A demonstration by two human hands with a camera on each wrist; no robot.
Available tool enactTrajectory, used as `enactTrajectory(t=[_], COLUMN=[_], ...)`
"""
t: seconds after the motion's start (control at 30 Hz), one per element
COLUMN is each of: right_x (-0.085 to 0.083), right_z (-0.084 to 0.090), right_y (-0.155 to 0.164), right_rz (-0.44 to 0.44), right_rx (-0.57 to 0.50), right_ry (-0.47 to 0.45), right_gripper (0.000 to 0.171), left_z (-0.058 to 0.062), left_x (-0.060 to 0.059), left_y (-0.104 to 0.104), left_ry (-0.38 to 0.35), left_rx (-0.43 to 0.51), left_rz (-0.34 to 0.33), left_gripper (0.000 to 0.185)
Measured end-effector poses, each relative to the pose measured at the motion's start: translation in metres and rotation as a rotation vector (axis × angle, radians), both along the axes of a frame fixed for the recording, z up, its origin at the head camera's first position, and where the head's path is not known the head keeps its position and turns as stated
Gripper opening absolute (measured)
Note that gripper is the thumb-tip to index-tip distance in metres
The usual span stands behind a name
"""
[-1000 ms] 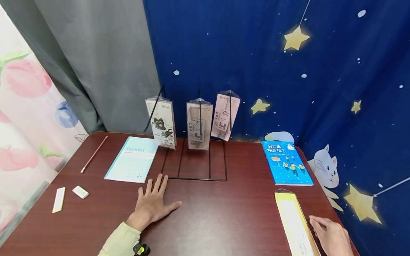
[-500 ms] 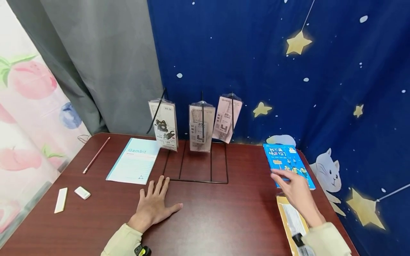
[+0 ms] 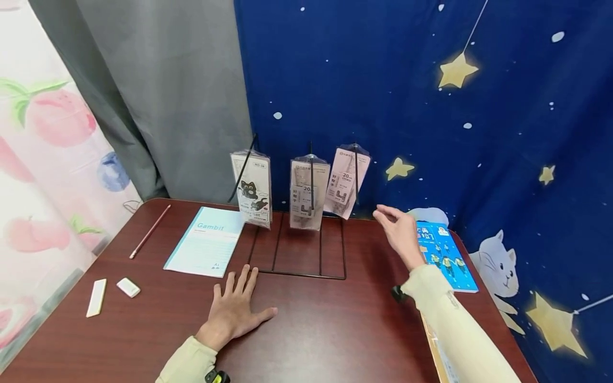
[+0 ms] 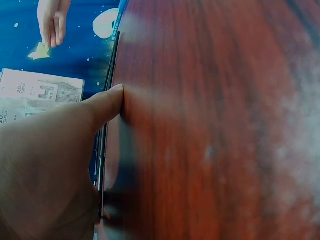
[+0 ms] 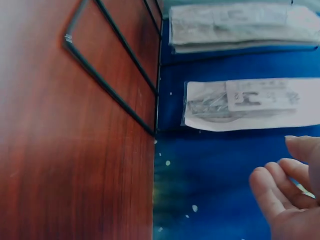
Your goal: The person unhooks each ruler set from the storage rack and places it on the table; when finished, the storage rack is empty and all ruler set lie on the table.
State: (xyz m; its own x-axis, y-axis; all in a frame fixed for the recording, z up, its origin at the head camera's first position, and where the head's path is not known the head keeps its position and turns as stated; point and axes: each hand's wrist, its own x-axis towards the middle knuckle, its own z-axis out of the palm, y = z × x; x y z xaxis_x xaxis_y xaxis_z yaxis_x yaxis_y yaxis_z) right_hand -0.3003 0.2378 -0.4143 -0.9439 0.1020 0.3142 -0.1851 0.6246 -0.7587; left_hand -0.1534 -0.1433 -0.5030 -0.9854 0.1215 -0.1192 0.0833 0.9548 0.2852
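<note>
My left hand (image 3: 233, 314) rests palm down on the table (image 3: 325, 324), fingers spread, fingertips at the front of a black wire rack's base (image 3: 344, 250). My right hand (image 3: 399, 234) is raised over the table's far right part, thumb and fingers loosely bent, with nothing between them. It is just right of a pink packet (image 3: 342, 186) marked 20, which hangs tilted on the rack's right hook. In the right wrist view the bent fingers (image 5: 265, 185) are apart from that packet (image 5: 210, 120). A greyish packet (image 3: 300, 197) hangs on the middle hook and a black-cat packet (image 3: 249, 175) on the left one.
Left of the rack lie a Gambit notebook (image 3: 206, 244), a pencil (image 3: 150, 231), an eraser (image 3: 128, 287) and a white strip (image 3: 97, 298). At right are a blue book (image 3: 447, 263) and a long yellow-edged packet (image 3: 436, 346), partly under my right sleeve. Curtains hang behind.
My right hand has moved from beside the long packet at lower right, up and leftward past the blue book toward the rack. The left hand stays put; the head view shifts slightly.
</note>
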Motion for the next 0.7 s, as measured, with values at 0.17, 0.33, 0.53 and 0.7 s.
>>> enactTrajectory(t=[0.17, 0.33, 0.53, 0.7], right_x=[-0.032, -0.055, -0.072, -0.076], right_z=[-0.005, -0.003, 0.002, 0.002], right_y=[-0.009, -0.020, -0.037, -0.043], right_rz=[-0.008, 0.027, 0.039, 0.016], right_rx=[-0.151, -0.287, -0.370, -0.460], right_ry=[0.015, 0.017, 0.043, 0.048], right_gripper=[0.044, 0.046, 0.045, 0.040], left_z=[-0.006, -0.009, 0.004, 0.005], left_x=[-0.001, -0.002, 0.003, 0.004], left_y=[0.000, 0.000, 0.000, 0.001], left_ry=[0.009, 0.021, 0.020, 0.027], left_rx=[-0.002, -0.014, -0.005, -0.001], left_rz=[-0.002, 0.002, 0.008, 0.012], left_gripper=[0.111, 0.111, 0.111, 0.111])
